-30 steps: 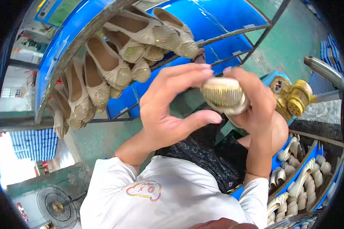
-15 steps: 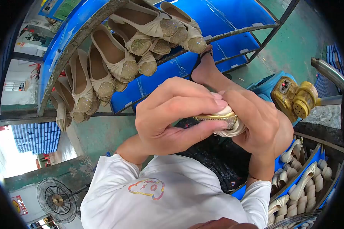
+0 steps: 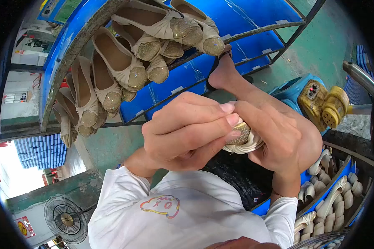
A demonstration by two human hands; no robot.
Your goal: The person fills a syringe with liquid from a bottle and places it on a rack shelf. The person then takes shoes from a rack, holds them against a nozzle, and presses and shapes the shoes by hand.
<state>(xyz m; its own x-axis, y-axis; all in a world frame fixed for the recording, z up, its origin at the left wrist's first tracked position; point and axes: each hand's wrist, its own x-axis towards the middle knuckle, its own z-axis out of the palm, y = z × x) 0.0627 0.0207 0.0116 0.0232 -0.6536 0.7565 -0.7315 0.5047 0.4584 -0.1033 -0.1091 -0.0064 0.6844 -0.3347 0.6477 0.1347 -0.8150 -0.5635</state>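
The shoe (image 3: 242,136) is held up in front of the person's chest, between both hands. Its rounded toe is covered in tiny glittering golden stones, edged by cream material gathered in soft folds; the rest is hidden. The left hand (image 3: 182,130) pinches the toe between bunched fingertips and thumb, while the right hand (image 3: 275,133) wraps around the shoe's right side. Similar glitter-toed shoes (image 3: 116,56) line the rack (image 3: 237,20) at far left

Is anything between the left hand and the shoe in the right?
Nothing visible: the left hand has its fingertips against the glittery toe of the shoe, hiding part of it. The right hand holds the other side.
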